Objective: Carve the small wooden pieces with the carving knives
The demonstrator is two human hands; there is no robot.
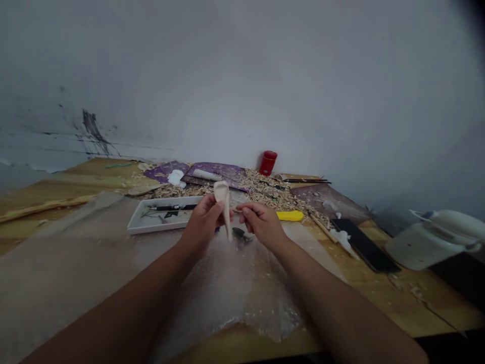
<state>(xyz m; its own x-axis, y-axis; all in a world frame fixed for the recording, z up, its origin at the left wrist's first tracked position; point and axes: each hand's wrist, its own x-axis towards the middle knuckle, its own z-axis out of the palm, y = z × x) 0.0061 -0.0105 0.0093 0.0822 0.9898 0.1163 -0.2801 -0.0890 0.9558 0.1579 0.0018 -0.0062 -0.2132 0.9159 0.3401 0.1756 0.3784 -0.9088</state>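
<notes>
My left hand grips a pale carved wooden spoon, with the bowl upward and the thin handle pointing down. My right hand is close on the spoon's right, its fingers pinched around a thin wooden stick whose tip reaches toward the spoon. A small dark metal tool lies on the plastic sheet just below my hands. Part of the spoon's back is hidden by my left fingers.
A white tray holds dark tools at left. Wood shavings cover purple paper behind my hands. There are a yellow handle, a red canister, a black sharpening stone and a white container at right.
</notes>
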